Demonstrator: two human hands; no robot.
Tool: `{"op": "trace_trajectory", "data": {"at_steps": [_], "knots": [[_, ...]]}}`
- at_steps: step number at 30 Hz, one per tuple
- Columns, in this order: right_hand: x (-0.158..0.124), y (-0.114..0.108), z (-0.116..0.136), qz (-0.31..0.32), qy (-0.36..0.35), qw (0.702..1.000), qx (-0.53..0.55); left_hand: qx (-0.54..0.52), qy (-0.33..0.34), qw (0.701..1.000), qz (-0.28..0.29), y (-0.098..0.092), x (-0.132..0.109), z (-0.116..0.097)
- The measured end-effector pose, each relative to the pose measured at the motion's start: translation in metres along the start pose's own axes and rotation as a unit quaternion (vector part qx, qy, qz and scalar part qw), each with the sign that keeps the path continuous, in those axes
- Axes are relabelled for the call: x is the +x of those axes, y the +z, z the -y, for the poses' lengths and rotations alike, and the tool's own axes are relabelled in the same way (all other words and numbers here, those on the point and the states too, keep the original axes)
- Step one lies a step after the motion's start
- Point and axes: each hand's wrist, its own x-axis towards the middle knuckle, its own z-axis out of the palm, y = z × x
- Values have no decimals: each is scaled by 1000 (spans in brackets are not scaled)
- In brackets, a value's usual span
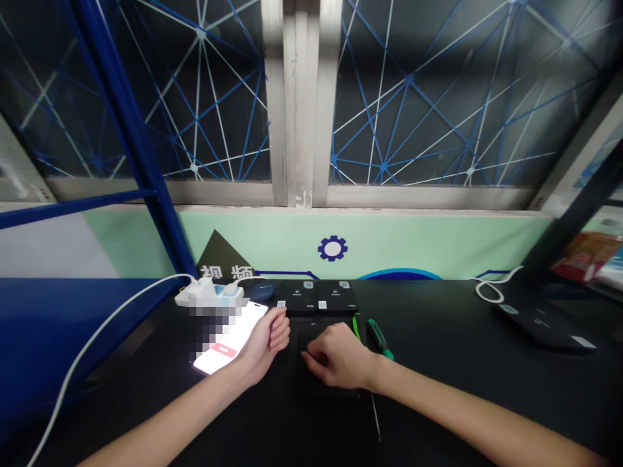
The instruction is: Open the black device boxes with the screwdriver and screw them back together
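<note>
My left hand [268,338] rests on the black table with its fingers curled in, beside a lit smartphone [228,337] on its left. My right hand [337,358] lies on a flat black device [305,342] in front of me, fingers bent and pressed down on it. What the fingers pinch, if anything, is hidden. Two green-handled screwdrivers [378,338] lie just right of my right hand.
Two more black devices [316,298] sit side by side at the back, next to a dark round object [263,292]. A white power strip [207,293] with a white cable lies back left. Another black device [545,324] and a coiled white cable [489,288] are on the right.
</note>
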Motion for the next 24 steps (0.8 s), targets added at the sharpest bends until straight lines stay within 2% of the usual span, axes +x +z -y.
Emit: {"op": "trace_trajectory", "data": {"at_steps": [18, 24], "knots": [[-6, 8, -1, -26, 9, 999, 39, 12, -6, 1000, 10, -5, 5, 4], [-4, 1, 1, -1, 0, 1000, 18, 22, -7, 1000, 5, -2, 3, 4]]}}
